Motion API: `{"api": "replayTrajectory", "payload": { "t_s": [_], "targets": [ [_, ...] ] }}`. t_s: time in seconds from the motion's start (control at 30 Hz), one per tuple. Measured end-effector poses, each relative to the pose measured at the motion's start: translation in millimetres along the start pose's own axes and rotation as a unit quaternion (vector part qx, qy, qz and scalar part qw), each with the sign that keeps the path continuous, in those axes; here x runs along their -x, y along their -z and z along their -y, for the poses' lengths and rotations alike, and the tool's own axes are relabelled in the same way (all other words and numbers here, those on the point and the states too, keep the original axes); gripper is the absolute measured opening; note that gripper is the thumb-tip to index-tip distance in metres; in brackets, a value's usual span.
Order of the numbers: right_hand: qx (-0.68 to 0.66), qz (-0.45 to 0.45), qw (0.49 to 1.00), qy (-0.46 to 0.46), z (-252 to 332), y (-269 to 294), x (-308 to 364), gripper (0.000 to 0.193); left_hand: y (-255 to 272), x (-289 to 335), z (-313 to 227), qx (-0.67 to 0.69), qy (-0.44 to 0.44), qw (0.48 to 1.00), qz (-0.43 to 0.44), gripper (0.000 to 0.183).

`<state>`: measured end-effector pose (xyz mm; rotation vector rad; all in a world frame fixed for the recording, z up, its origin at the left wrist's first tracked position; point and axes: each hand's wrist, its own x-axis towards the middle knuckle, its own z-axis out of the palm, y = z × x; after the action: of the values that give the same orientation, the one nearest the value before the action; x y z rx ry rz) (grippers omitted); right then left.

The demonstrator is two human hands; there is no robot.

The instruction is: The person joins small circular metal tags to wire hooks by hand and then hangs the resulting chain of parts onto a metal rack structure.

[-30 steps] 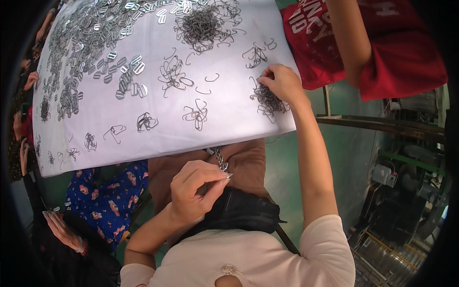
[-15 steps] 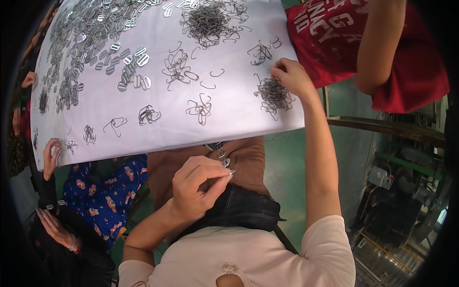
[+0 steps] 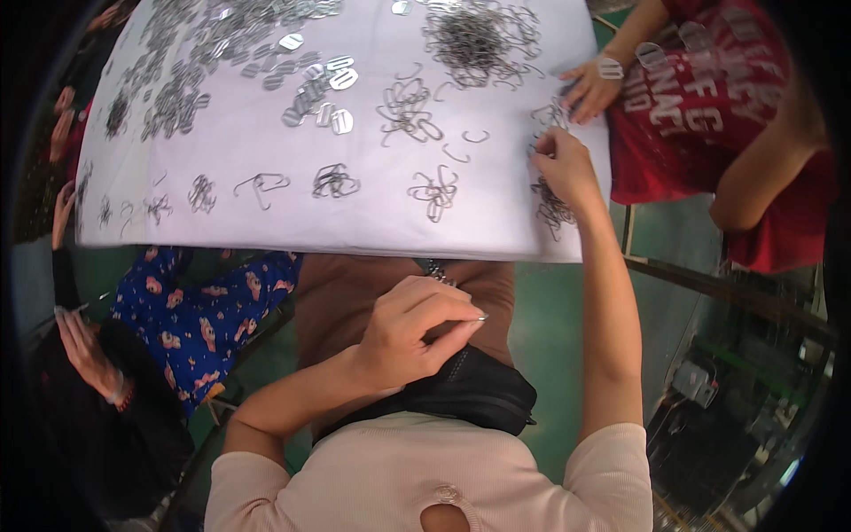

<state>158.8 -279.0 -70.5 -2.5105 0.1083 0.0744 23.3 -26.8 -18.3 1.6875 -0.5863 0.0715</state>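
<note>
My left hand is in front of my lap, thumb and forefinger pinched on a small silver buckle that shows only at the fingertips. Behind it a short chain of metal pieces shows over my brown trousers. My right hand reaches to the table's right side, fingers closed together over a pile of bent wire hooks. Whatever its fingertips hold is hidden. Smaller clusters of wire hooks lie along the near edge, one left of my right hand and another farther left.
Flat slotted metal buckles spread over the far left of the white-covered table. A large heap of wire hooks lies at the back. A co-worker's hand rests on the table just beyond mine. Other people sit at the left.
The view has shifted, so the table sits farther right and higher. The red-shirted co-worker's hand has come onto the table near the hooks. My right hand stays at its pile; my left still pinches.
</note>
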Motion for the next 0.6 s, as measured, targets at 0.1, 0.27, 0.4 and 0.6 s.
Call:
{"api": "replayTrajectory", "payload": {
  "t_s": [0.1, 0.27, 0.4, 0.6],
  "targets": [
    [-0.158, 0.089, 0.982, -0.045, 3, 5, -7, 0.013, 1, 1, 0, 0.000, 0.005, 1.000, -0.008, 0.021],
    [-0.246, 0.180, 0.952, 0.003, 55, -10, -8, 0.014, -2, 4, 2, 0.012, -0.002, 0.999, -0.045, 0.015],
    [-0.164, 0.254, 0.949, 0.090, 104, -35, -3, 0.014, -4, 7, 8, 0.012, -0.008, 0.999, -0.043, 0.015],
    [-0.117, 0.222, 0.954, 0.162, 134, -57, -8, 0.008, -9, 11, 15, 0.004, -0.022, 0.999, -0.040, 0.018]
  ]
}}
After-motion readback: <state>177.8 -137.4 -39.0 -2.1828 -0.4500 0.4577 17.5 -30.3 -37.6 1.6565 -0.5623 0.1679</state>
